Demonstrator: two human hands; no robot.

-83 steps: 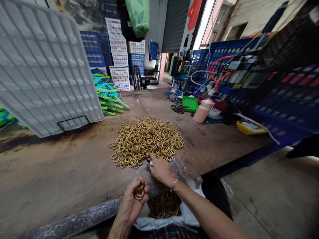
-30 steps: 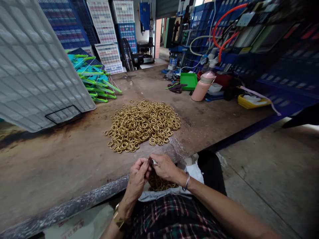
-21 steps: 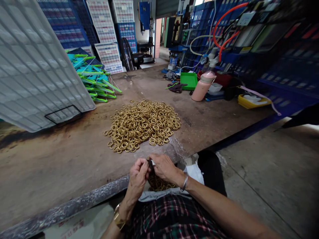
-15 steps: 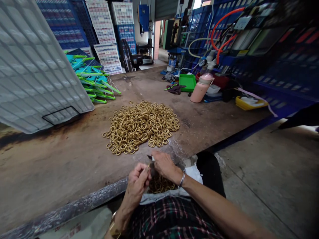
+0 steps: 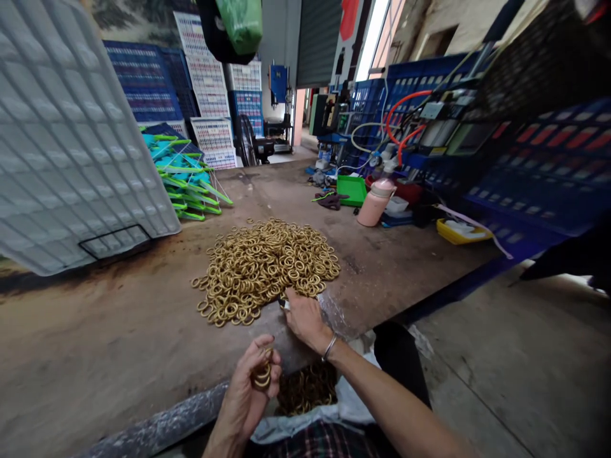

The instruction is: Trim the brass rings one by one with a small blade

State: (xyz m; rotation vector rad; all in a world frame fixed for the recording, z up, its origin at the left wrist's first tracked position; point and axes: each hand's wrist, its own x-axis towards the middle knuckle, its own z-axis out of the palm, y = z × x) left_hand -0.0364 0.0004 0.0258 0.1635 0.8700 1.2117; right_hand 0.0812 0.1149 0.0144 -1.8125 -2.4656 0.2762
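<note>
A heap of brass-coloured rings (image 5: 270, 264) lies on the worktable. My left hand (image 5: 251, 381), palm up with curled fingers, cradles several brass rings (image 5: 261, 376) just over the table's near edge. My right hand (image 5: 308, 321) is at the front of the heap, its fingertips against the nearest rings. It grips a small tool (image 5: 284, 305) with a dark tip and a white part; most of that tool is hidden by the fingers. Below both hands, more rings (image 5: 308, 388) fill a pale sack (image 5: 356, 397) at my lap.
A large white crate (image 5: 86, 140) stands on the left of the table, with green and turquoise hangers (image 5: 186, 181) behind it. Toward the back right are a pink bottle (image 5: 375, 203), a green tray (image 5: 352, 190) and a yellow dish (image 5: 462, 233). Blue crates (image 5: 539, 172) line the right side.
My right hand has moved forward from above the sack to the heap. My left hand has shifted left and turned palm up, showing the rings in it. The camera view has tilted up.
</note>
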